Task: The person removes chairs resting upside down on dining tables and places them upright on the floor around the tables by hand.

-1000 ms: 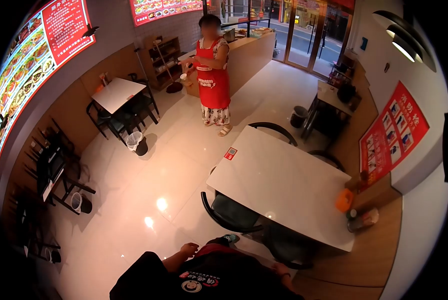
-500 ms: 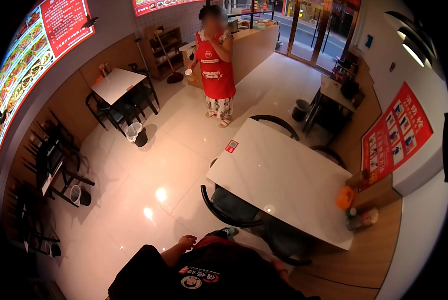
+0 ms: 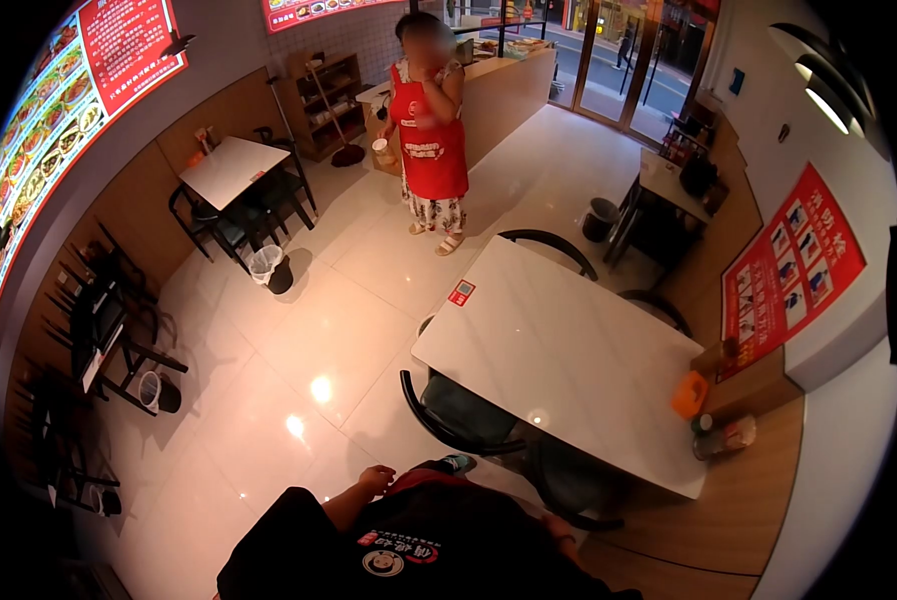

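My left hand (image 3: 377, 481) hangs in front of my body, over the floor left of the nearest chair. Its fingers are loosely bent and a little apart, with nothing visible in them. My right hand (image 3: 559, 532) is low on my other side, dim beside a black chair; its fingers are not clear. I wear a black top (image 3: 439, 535) with a printed logo. Ahead, a white marble-look table (image 3: 569, 360) carries a red code card (image 3: 463, 292), an orange holder (image 3: 690, 394) and condiment jars (image 3: 724, 438). A black chair (image 3: 464, 410) stands at its near side.
A person in a red apron (image 3: 431, 140) stands beyond the table, a cup (image 3: 382, 150) in one hand, the other raised. Smaller tables (image 3: 237, 170), waste bins (image 3: 274, 270) and a broom (image 3: 347, 153) stand around. Glass doors (image 3: 634, 60) are at the back.
The person in the apron has shifted slightly, with the raised hand nearer the face. A passer-by now shows outside the doors. My hands stay nearly still.
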Motion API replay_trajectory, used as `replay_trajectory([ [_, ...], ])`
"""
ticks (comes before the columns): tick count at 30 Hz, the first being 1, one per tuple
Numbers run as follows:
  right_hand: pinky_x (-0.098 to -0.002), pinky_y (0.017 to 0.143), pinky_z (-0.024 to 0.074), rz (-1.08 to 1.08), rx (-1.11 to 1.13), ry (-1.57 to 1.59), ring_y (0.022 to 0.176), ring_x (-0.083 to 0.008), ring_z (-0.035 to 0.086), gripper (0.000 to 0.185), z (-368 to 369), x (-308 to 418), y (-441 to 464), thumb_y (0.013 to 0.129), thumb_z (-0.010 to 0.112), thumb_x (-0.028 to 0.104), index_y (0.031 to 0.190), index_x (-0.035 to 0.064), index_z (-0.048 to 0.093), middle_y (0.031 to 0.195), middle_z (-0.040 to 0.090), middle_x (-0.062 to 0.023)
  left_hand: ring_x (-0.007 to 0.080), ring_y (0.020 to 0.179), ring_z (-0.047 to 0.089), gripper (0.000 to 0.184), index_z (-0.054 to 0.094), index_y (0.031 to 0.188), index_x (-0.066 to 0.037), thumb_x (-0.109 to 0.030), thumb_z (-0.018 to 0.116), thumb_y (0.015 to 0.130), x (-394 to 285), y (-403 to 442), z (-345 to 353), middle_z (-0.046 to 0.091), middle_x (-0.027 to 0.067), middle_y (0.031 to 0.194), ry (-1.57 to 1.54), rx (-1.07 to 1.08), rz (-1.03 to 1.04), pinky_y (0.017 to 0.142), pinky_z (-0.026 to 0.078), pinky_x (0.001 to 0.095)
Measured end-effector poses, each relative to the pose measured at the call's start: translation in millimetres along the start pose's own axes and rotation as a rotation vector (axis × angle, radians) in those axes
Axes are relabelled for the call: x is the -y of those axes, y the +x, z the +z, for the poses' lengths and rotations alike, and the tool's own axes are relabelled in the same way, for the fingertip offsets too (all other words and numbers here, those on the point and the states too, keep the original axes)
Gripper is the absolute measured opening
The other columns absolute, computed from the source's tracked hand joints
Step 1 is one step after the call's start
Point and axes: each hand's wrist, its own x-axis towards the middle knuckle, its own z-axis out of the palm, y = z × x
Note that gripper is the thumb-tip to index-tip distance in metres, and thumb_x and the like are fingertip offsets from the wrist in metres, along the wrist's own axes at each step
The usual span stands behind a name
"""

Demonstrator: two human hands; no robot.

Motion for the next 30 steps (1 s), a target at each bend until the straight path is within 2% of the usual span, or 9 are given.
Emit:
replay_trajectory([
  [1, -0.0397, 0.086, 0.0509, -0.065, 0.033, -0.348, 0.103, -0.0289, 0.066, 0.029, -6, 7, -1, 0.089, 0.061, 0.032, 0.101, 0.0089, 0.072, 0.107, 0.072, -0.0114, 0.0193, 0.069, 0.066, 0.026, 0.07, 0.114, -0.01, -0.018, 0.056, 0.094, 6, -1, 0, 0.071, 0.008, 0.093, 0.029, 0.017, 0.044, 0.055, 0.052, 0.0315],
  [5, -0.0467, 0.105, 0.0388, -0.351, -0.232, -0.174, 0.125, -0.0344, 0.052, 0.046, 65, -123, 76, 0.098, 0.044, 0.047, 0.128, 0.0177, 0.062, 0.133, 0.06, -0.013, 0.0189, 0.068, 0.067, 0.035, 0.071, 0.109, -0.009, -0.032, 0.046, 0.098, 16, 14, -7, 0.073, 0.0053, 0.091, 0.532, 0.097, 0.407, 0.059, 0.054, 0.0346],
  [7, -0.0473, 0.099, 0.0432, -0.263, -0.034, -0.189, 0.117, -0.034, 0.057, 0.045, 51, -106, 80, 0.098, 0.044, 0.046, 0.129, 0.0184, 0.062, 0.13, 0.061, -0.011, 0.0187, 0.075, 0.068, 0.039, 0.073, 0.102, -0.011, -0.04, 0.048, 0.097, 39, 50, -10, 0.073, 0.0043, 0.093, 0.799, 0.107, 0.634, 0.069, 0.054, 0.0355],
  [14, -0.0487, 0.093, 0.0455, -0.128, 0.085, -0.182, 0.111, -0.0338, 0.059, 0.043, 18, -62, 81, 0.099, 0.044, 0.044, 0.126, 0.0182, 0.063, 0.126, 0.063, -0.011, 0.0168, 0.071, 0.067, 0.031, 0.072, 0.115, -0.015, -0.033, 0.058, 0.094, 52, 73, -10, 0.073, 0.0011, 0.096, 0.432, 0.111, 0.549, 0.062, 0.055, 0.0313],
  [20, -0.053, 0.081, 0.0485, -0.19, 0.09, -0.322, 0.096, -0.0376, 0.063, 0.035, 20, -56, 54, 0.099, 0.043, 0.038, 0.106, 0.0161, 0.07, 0.105, 0.069, -0.0142, 0.0179, 0.07, 0.065, 0.029, 0.071, 0.112, -0.01, -0.03, 0.061, 0.094, 4, 16, -5, 0.071, 0.0061, 0.097, 0.052, 0.034, 0.03, 0.055, 0.052, 0.031],
  [21, -0.0409, 0.096, 0.0484, 0.174, 0.102, 0.005, 0.111, -0.0239, 0.062, 0.025, 5, -13, 27, 0.095, 0.056, 0.027, 0.108, 0.014, 0.073, 0.116, 0.068, -0.0078, 0.0183, 0.07, 0.065, 0.029, 0.071, 0.112, -0.009, -0.029, 0.062, 0.094, 2, 12, -4, 0.07, 0.0064, 0.097, 0.043, 0.016, 0.02, 0.055, 0.052, 0.0311],
  [22, -0.0411, 0.09, 0.052, -0.078, 0.11, -0.374, 0.103, -0.0236, 0.065, 0.024, 2, -13, 26, 0.093, 0.06, 0.023, 0.105, 0.0074, 0.072, 0.11, 0.069, -0.0105, 0.0187, 0.07, 0.065, 0.028, 0.07, 0.112, -0.009, -0.028, 0.062, 0.093, 2, 10, -3, 0.07, 0.0066, 0.096, 0.034, -0.001, 0.012, 0.055, 0.053, 0.0311],
  [27, -0.0397, 0.077, 0.0542, -0.174, -0.107, 0.439, 0.086, -0.0253, 0.068, 0.021, 15, -27, 8, 0.09, 0.061, 0.018, 0.094, -0.0016, 0.069, 0.093, 0.07, -0.0128, 0.0183, 0.069, 0.065, 0.027, 0.071, 0.113, -0.01, -0.02, 0.064, 0.09, 14, 14, -4, 0.071, 0.0076, 0.096, -0.027, 0.016, 0.045, 0.056, 0.054, 0.0307],
  [30, -0.048, 0.09, 0.0495, -0.207, 0.039, -0.421, 0.108, -0.0356, 0.063, 0.032, 4, -12, -4, 0.096, 0.047, 0.031, 0.114, 0.0148, 0.068, 0.116, 0.066, -0.0149, 0.0179, 0.069, 0.065, 0.026, 0.072, 0.113, -0.01, -0.018, 0.063, 0.09, 13, 11, -3, 0.071, 0.0073, 0.096, -0.015, -0.001, 0.02, 0.056, 0.054, 0.0305],
])
